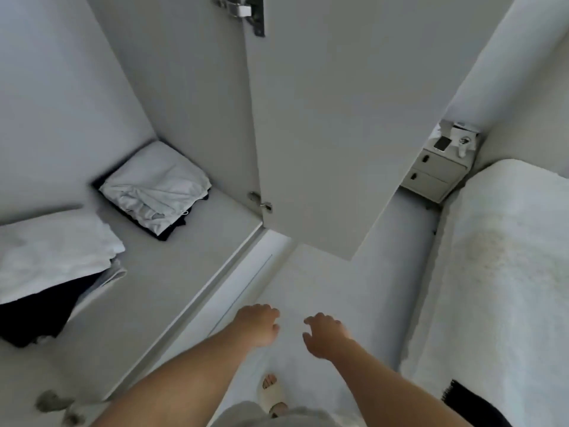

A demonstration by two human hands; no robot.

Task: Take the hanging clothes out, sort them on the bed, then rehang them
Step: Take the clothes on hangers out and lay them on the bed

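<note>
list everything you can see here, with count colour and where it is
wardrobe door: 1, white, open, centre
hinges: 2 visible, metal, on the door's inner edge, top and bottom
folded clothes pile: 1, white over dark, back of wardrobe floor
second clothes pile: 1, white over dark, left edge
bed: 1, white cover, right
dark fabric: 1, black, on the bed's near edge
bedside cabinet: 1, white, two drawers, small items on top, beyond the bed
sandal: 1, pale, on a foot, bottom centre
hands: left hand and right hand, bare, holding nothing, above the floor

The wardrobe door (323, 118) looks smooth and matt, its hinge (243, 9) shiny metal, the bed (508, 257) covered in rough cloth.
</note>
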